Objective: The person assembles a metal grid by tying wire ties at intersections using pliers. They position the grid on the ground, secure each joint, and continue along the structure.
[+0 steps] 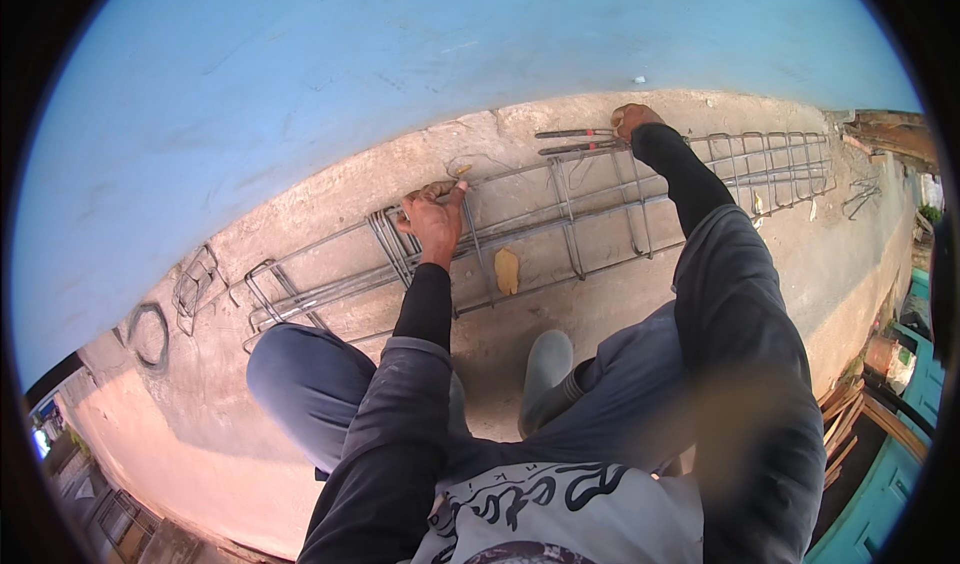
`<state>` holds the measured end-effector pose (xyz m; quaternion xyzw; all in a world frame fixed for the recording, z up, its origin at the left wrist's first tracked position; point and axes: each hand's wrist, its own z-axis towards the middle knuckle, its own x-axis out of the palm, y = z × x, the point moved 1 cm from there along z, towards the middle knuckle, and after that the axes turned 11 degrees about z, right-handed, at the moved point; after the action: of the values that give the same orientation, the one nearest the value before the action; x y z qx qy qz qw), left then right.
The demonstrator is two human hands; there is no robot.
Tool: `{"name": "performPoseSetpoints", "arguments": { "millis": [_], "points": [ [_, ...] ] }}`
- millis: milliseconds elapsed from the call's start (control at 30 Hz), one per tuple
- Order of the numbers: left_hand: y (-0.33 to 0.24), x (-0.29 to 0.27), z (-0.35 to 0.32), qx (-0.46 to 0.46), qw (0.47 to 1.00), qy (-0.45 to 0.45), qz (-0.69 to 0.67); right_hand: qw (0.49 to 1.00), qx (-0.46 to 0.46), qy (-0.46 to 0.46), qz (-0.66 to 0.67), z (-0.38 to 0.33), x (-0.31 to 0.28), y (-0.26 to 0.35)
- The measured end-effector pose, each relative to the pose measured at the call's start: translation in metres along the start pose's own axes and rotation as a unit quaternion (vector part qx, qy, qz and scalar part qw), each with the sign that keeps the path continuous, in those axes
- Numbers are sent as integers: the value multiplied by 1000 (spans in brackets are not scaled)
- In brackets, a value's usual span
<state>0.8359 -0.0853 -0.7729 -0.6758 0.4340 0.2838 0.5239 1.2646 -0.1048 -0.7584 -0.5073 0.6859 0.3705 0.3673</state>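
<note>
1. Rebar cage [568,220] lies lengthwise on the floor [210,414], near the foot of a blue wall [450,34], a placing that likely lets both long sides be reached from a squat.

2. Left hand [432,219] reaches across the cage to its far rail, thumb and fingers bent there, apparently to steady that spot; whether its grip pinches bar or wire cannot be told. Bunched stirrups [393,242] stand in the cage just left of it.

3. Right hand [635,121] is curled beyond the cage's far rail, beside a two-armed dark tool [578,148] with red bands; at this angle, its grip may or may not be closed on it. The tool's spot probably keeps it within easy reach.

4. Yellowish scrap [507,271] shows between the cage's bars; a grey boot [546,369] is planted on its near side. Off its left end lie bent wire hoops [186,312] and a dark wire ring [150,364].

5. Dark script lettering crosses the pale shirt [600,529] on the cage's near side; no label can be made out on the tool.
</note>
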Motion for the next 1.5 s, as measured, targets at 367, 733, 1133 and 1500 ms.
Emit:
{"name": "performPoseSetpoints", "arguments": {
  "millis": [367, 733, 1133, 1500],
  "points": [
    [6, 3, -1, -21, 999, 3, -29, 991, -125, -20, -53, 6, -3, 46],
    [-9, -8, -2, -36, 999, 29, -18, 949, 27, -73, 307, -83, -109, 61],
    [-103, -44, -143, 258, 914, 89, -300, 500, 148, -38, 852, -212, -77, 71],
    [-110, -35, -166, 125, 856, 263, -427, 691, 339, 99, 631, -214, -58, 141]
  ]
}}
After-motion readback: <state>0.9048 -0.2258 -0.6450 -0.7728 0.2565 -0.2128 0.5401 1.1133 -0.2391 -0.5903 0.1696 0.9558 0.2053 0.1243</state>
